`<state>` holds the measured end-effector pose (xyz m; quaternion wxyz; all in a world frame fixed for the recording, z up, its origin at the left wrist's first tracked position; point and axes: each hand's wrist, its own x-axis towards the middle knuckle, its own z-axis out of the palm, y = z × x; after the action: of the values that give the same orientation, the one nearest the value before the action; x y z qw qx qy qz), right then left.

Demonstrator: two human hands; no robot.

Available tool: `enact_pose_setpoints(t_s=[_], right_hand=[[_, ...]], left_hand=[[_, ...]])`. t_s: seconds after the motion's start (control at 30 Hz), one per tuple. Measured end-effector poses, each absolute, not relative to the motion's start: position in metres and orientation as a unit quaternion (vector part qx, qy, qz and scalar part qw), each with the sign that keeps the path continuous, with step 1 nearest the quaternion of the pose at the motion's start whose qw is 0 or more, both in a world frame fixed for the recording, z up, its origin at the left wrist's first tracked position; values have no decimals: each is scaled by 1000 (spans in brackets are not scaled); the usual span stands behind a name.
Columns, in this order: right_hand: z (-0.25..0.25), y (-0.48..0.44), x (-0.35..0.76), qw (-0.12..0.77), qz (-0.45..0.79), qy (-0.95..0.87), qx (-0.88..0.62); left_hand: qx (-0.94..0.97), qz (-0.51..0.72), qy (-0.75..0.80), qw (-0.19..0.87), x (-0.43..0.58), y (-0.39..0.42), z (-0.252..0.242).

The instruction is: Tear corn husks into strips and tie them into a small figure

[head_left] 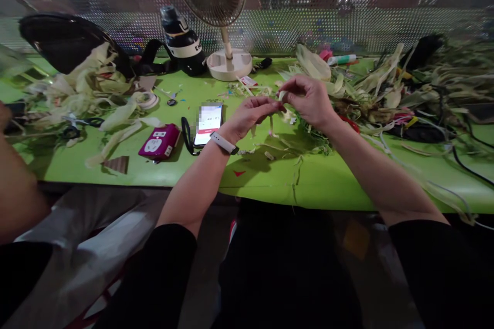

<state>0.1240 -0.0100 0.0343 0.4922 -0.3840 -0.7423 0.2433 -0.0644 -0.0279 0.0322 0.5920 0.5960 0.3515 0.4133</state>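
Note:
My right hand [306, 100] pinches a pale strip of corn husk [283, 95] between thumb and fingertips. Just beside it, the thumb and fingers of my left hand [257, 113] are closed at the lower end of the same piece; the exact contact is small and partly hidden. Both hands are held above the green table [262, 185], fingertips nearly meeting. Husk scraps and thin fibres lie beneath them. A large loose husk [313, 63] rests behind my right hand, at the edge of a heap of husks and green stems.
Left of my left arm lie a phone [208, 126] and a magenta box [159, 142]. A fan [229, 64] and a black bottle [185, 43] stand along the perforated metal screen. Scissors [75, 126], tape [147, 101] and husks lie farther left, near another person's arm [19, 185]. Cables cross the right side.

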Motion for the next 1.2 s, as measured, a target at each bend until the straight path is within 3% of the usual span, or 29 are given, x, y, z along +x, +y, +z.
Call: enact_pose_setpoints(t_s=[0.13,0.27,0.43,0.67,0.87,1.2], right_hand=[[39,-16,123,470,214,-757,-400],[47,-18,129,446,167,-788,-390],[63,-25,136,480,108,-770,-406],[52,-20,131,433,186,-778,-414],[41,-11,130,402,337,-761,-382],[39,-7,131,407,349,-765,-357]], left_hand=[[597,340,316,655,-65,-28,27],[569,381,336,647,-63,-25,26],[561,446,357,599,-64,-18,29],[560,481,326,590,-66,-16,25],[523,518,317,598,-62,-17,25],[508,493,316,631,-63,-16,21]])
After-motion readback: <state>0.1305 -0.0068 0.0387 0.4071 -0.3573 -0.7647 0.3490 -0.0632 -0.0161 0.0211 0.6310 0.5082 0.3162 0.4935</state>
